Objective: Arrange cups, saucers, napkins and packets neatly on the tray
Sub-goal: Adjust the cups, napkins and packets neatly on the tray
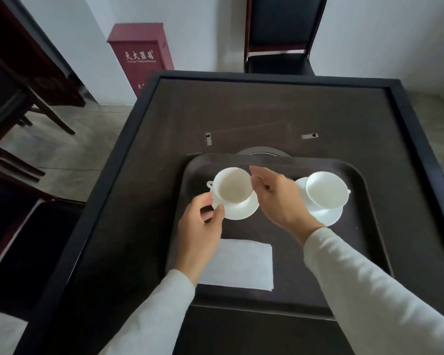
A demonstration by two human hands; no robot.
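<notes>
A dark tray (359, 239) sits at the near edge of the dark table (241, 111) and holds two sets of white crockery and a napkin. In its far left corner the left cup (232, 185) stands upright on the left saucer (244, 211), handle turned toward the tray's left edge. In the far right corner the right cup (326, 189) stands on the right saucer (328, 216), handle toward the right edge. A white folded napkin (244, 265) lies flat along the tray's near edge, partly under the left wrist. The left hand (200, 226) pinches the near left rim of the left saucer between thumb and forefinger. The right hand (277, 198) is between the two cups, its fingers loosely bent, with thumb and forefinger tips right at the left cup's right rim; I cannot tell whether they grip it. A round disc (263, 151) peeks out from behind the tray's far edge. A chair (280, 29) stands beyond the table, and a red cabinet (141, 55) stands against the wall.
</notes>
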